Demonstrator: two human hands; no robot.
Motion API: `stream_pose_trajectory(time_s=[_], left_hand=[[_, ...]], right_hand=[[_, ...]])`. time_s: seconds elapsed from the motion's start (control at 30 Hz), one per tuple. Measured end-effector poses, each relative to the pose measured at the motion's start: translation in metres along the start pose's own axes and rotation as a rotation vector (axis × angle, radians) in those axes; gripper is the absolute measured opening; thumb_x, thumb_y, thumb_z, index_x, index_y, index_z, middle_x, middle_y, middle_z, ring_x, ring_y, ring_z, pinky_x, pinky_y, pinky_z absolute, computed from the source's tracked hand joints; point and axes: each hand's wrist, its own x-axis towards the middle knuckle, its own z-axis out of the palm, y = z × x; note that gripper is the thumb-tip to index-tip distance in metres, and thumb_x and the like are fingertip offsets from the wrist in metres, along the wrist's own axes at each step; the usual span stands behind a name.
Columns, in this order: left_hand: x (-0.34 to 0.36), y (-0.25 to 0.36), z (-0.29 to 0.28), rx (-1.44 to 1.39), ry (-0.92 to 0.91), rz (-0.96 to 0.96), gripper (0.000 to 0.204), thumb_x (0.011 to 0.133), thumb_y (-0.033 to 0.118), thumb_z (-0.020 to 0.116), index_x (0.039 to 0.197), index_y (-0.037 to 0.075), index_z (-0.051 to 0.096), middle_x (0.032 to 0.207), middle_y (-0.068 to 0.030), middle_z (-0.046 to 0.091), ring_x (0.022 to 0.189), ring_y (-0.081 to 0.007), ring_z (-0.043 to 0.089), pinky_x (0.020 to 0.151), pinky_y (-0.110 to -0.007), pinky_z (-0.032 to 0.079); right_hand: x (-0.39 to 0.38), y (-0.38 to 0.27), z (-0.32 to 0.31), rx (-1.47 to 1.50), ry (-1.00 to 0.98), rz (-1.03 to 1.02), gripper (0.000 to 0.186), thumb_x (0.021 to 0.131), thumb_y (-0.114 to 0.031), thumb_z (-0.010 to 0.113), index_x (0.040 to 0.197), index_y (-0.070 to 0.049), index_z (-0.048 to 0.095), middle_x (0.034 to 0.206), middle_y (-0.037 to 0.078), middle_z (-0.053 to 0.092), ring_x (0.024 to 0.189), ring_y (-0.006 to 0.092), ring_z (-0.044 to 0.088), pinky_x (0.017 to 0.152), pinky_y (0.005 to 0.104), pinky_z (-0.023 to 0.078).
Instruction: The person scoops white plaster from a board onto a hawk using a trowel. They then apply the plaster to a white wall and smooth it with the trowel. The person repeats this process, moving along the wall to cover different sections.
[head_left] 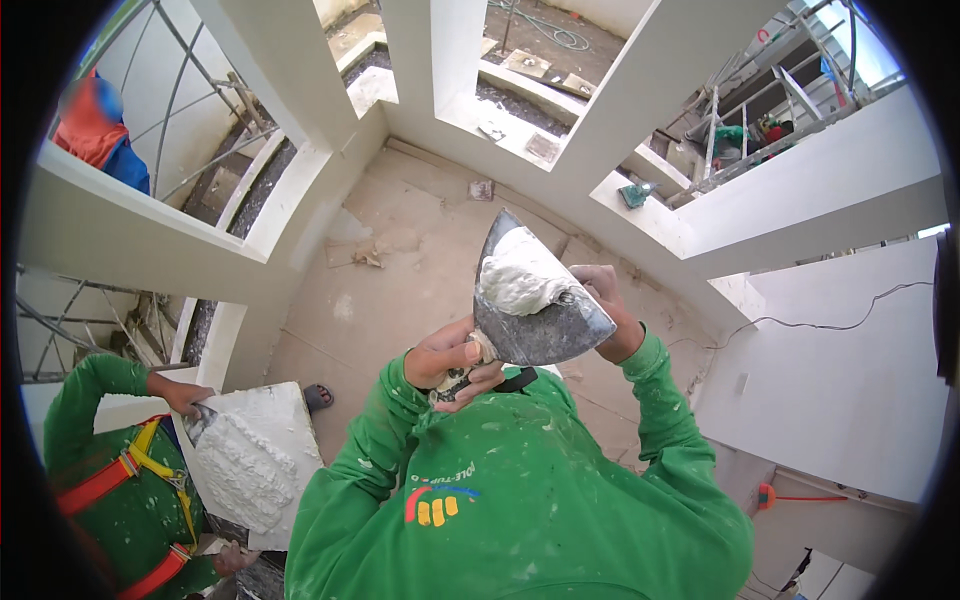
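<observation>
My left hand (455,365) is closed around the handle of a wide putty knife (545,337), whose grey, fan-shaped blade is raised in front of my chest. A thick mound of white putty (520,275) lies on the blade along its straight edge. Beside the blade's right side is my right hand (612,310), its fingers bent and closed. The blade partly hides those fingers, and I cannot make out what is in them.
At left, a co-worker in a green shirt and harness holds a white board (255,455) spread with putty. White walls with window openings surround the dusty floor (370,290). A green object (635,194) sits on a right sill. Scaffolding (715,135) and other people are outside.
</observation>
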Motion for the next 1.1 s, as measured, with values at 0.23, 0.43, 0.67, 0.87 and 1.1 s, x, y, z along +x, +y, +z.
stream_pose_trajectory(time_s=[0.23, 0.43, 0.67, 0.87, 1.1], left_hand=[[0.091, 0.098, -0.069, -0.019, -0.028, -0.147, 0.054, 0.096, 0.033, 0.055, 0.130, 0.000, 0.030, 0.075, -0.0063, 0.043, 0.052, -0.0120, 0.048, 0.029, -0.021, 0.040], [0.177, 0.194, -0.131, 0.304, -0.009, -0.141, 0.061, 0.096, 0.032, 0.053, 0.140, 0.000, 0.025, 0.077, -0.0057, 0.047, 0.054, -0.0115, 0.050, 0.037, -0.022, 0.042], [0.308, 0.283, -0.153, 0.611, 0.041, -0.143, 0.052, 0.098, 0.035, 0.049, 0.131, -0.003, 0.035, 0.074, -0.0035, 0.049, 0.051, -0.0082, 0.048, 0.043, -0.023, 0.040], [0.374, 0.329, -0.187, 0.662, -0.068, -0.225, 0.054, 0.100, 0.030, 0.045, 0.136, -0.006, 0.028, 0.066, -0.0022, 0.048, 0.044, -0.0071, 0.044, 0.041, -0.022, 0.037], [0.445, 0.394, -0.196, 0.563, 0.039, -0.222, 0.055, 0.100, 0.027, 0.046, 0.143, 0.001, 0.022, 0.068, -0.0026, 0.046, 0.045, -0.0088, 0.045, 0.039, -0.022, 0.037]], right_hand=[[0.118, 0.031, 0.015, 0.269, 0.518, -0.076, 0.050, 0.079, -0.001, 0.063, 0.128, 0.004, 0.053, 0.116, 0.012, 0.050, 0.108, 0.0258, 0.049, 0.094, 0.0335, 0.040], [0.192, 0.202, -0.015, 0.240, 0.254, 0.214, 0.034, 0.092, -0.012, 0.057, 0.123, 0.002, 0.055, 0.107, 0.011, 0.056, 0.096, 0.0231, 0.057, 0.083, 0.0327, 0.047], [0.356, 0.297, -0.078, 2.105, 0.035, 0.415, 0.025, 0.100, -0.026, 0.045, 0.112, -0.006, 0.052, 0.076, -0.002, 0.049, 0.061, 0.0070, 0.053, 0.049, 0.0259, 0.045], [0.445, 0.302, -0.116, 1.189, -0.060, 0.691, 0.060, 0.096, -0.058, 0.040, 0.106, -0.001, 0.057, 0.087, 0.006, 0.059, 0.079, 0.0122, 0.056, 0.072, 0.0253, 0.047], [0.443, 0.462, -0.093, 1.778, -0.071, 0.458, 0.054, 0.102, -0.047, 0.034, 0.126, -0.002, 0.050, 0.104, 0.015, 0.062, 0.100, 0.0168, 0.059, 0.092, 0.0310, 0.045]])
